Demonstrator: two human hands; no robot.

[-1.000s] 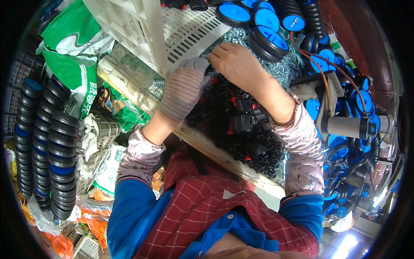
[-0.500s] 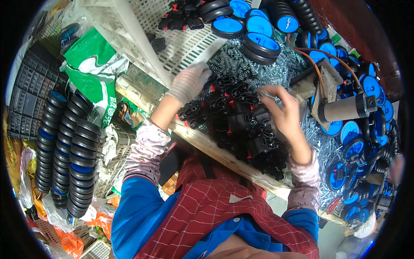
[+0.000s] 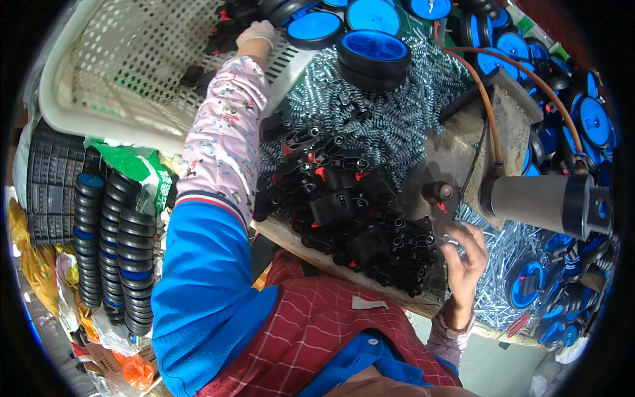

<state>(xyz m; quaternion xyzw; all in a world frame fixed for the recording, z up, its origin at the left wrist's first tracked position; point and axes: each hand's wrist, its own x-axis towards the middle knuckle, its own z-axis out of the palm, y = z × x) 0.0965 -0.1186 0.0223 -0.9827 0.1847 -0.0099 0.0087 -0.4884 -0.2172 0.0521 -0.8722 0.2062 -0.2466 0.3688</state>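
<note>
Two hands are seen over a cluttered worktop (image 3: 291, 243). In the last half second, the gloved left hand (image 3: 256, 34) has been carried from the crate's near edge deep into the white crate (image 3: 99, 126), at far left. The bare right hand (image 3: 468, 255) has been brought from above the black parts (image 3: 344, 205) to near right, just beside them. The hands are now well apart, so the work appears to be split between crate and heap.

The left fingers are mostly hidden, close to dark pieces (image 3: 196, 76) in the crate; how far they are open, and whether anything is held, cannot be told. The right fingers are half bent, with a small gap left between thumb and forefinger; something shiny is glimpsed there, but a grip cannot be confirmed.

The black parts are heaped at centre, bordered on the far side by springs (image 3: 370, 132) and on the right by pins (image 3: 496, 271).
</note>
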